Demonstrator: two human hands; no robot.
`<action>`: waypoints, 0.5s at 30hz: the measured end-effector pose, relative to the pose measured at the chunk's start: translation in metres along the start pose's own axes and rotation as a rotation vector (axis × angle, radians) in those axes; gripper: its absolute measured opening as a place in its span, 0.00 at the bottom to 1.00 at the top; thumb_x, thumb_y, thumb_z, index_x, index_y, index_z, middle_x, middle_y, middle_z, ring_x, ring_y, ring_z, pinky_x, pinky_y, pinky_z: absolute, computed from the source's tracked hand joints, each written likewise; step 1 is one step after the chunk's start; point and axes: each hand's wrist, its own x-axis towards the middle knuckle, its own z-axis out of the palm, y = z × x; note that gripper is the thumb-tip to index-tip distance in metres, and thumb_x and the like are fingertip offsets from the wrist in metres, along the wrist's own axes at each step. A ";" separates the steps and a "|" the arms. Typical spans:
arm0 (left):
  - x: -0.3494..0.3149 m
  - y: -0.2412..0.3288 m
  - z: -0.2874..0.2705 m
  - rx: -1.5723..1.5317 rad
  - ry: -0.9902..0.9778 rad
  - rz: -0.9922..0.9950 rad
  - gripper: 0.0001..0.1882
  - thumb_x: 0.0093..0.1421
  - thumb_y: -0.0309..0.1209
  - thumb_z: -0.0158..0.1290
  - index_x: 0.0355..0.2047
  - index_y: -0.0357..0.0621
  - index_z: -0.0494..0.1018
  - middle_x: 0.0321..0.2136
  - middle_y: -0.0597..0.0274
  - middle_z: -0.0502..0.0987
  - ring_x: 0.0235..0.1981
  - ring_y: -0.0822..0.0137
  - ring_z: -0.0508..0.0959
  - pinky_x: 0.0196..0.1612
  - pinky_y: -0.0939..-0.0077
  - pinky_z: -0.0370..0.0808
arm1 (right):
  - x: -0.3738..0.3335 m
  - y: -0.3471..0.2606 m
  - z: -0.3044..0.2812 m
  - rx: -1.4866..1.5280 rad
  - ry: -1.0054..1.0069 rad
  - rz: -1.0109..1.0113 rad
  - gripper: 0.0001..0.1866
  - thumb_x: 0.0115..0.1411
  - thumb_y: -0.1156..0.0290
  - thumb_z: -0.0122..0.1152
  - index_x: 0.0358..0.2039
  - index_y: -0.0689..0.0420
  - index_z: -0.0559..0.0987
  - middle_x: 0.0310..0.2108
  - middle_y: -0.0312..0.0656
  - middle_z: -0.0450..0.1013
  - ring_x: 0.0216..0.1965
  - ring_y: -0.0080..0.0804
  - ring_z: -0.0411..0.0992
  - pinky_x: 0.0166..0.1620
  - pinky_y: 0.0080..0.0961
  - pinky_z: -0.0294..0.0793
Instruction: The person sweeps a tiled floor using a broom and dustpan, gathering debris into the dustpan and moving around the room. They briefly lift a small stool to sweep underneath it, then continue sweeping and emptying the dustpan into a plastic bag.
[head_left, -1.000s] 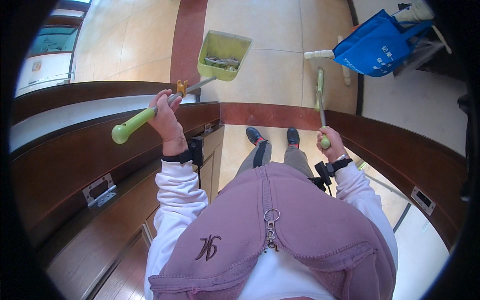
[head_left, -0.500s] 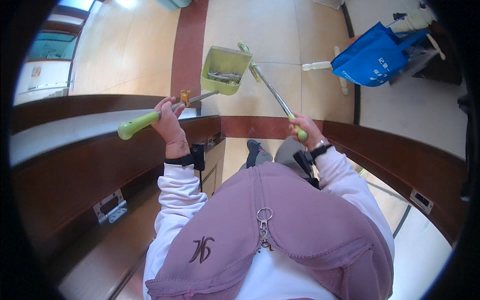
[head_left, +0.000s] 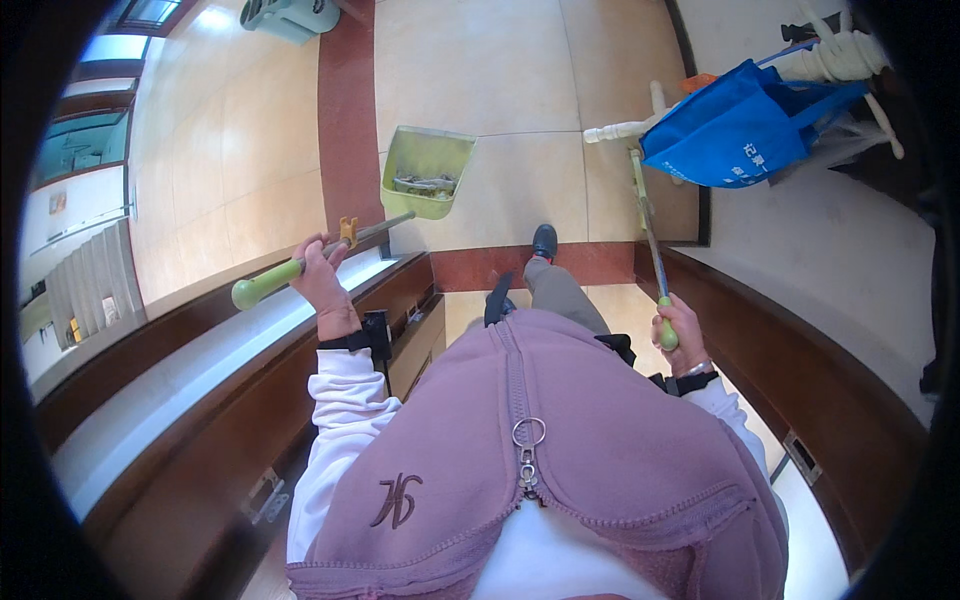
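Note:
My left hand [head_left: 325, 290] is closed around the metal pole of a long-handled dustpan [head_left: 409, 155], just ahead of its green end grip. An orange-yellow clip [head_left: 348, 232] sits on the pole by my fingers. Grey debris [head_left: 425, 185] lies inside the green pan. My right hand [head_left: 682, 338] grips the green end of a second metal pole, a broom [head_left: 654, 250]. The broom's far green end is beside a blue bag [head_left: 725, 130]; its bristles cannot be made out.
Brown wooden door frames [head_left: 780, 370] flank me on both sides. A red-brown strip [head_left: 590, 264] crosses the tiled floor at the doorway. The blue bag is by a white turned-leg piece of furniture [head_left: 620, 131] at the right. A grey-green bin [head_left: 290, 18] stands far left.
The broom has swung right, away from the dustpan, toward the blue bag. The dustpan is slightly lower and further left in view. One foot has stepped forward onto the doorway strip.

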 end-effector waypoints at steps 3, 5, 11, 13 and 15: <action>0.005 0.000 0.023 0.047 -0.016 0.003 0.09 0.48 0.23 0.41 0.27 0.29 0.67 0.26 0.52 0.69 0.21 0.64 0.73 0.23 0.82 0.75 | 0.040 -0.005 -0.017 0.001 0.061 0.014 0.07 0.48 0.78 0.45 0.28 0.52 0.62 0.12 0.33 0.60 0.10 0.18 0.59 0.11 0.15 0.59; 0.010 0.000 0.042 0.078 -0.008 0.009 0.09 0.48 0.23 0.40 0.28 0.29 0.67 0.27 0.52 0.69 0.21 0.64 0.73 0.23 0.82 0.75 | 0.059 -0.014 -0.023 -0.090 0.094 0.032 0.07 0.48 0.78 0.45 0.28 0.52 0.62 0.12 0.33 0.60 0.09 0.19 0.60 0.10 0.16 0.59; 0.042 0.002 0.073 0.160 -0.021 -0.030 0.09 0.47 0.23 0.41 0.29 0.31 0.67 0.28 0.52 0.70 0.22 0.63 0.73 0.23 0.82 0.74 | 0.050 -0.033 0.003 -0.278 0.007 0.166 0.18 0.46 0.81 0.47 0.41 0.63 0.63 0.14 0.33 0.60 0.12 0.20 0.61 0.12 0.16 0.61; 0.059 -0.001 0.082 0.171 -0.025 -0.057 0.09 0.47 0.23 0.40 0.28 0.32 0.67 0.26 0.54 0.69 0.21 0.64 0.73 0.22 0.82 0.74 | 0.044 -0.044 0.017 -0.250 -0.123 0.212 0.21 0.47 0.80 0.47 0.44 0.62 0.62 0.15 0.33 0.60 0.14 0.19 0.62 0.12 0.16 0.61; 0.076 -0.005 0.091 0.123 -0.045 -0.067 0.09 0.47 0.23 0.40 0.28 0.32 0.67 0.25 0.55 0.69 0.20 0.65 0.73 0.22 0.83 0.74 | 0.041 -0.057 0.031 -0.238 -0.128 0.241 0.22 0.47 0.79 0.48 0.45 0.62 0.61 0.15 0.33 0.60 0.13 0.18 0.61 0.12 0.16 0.62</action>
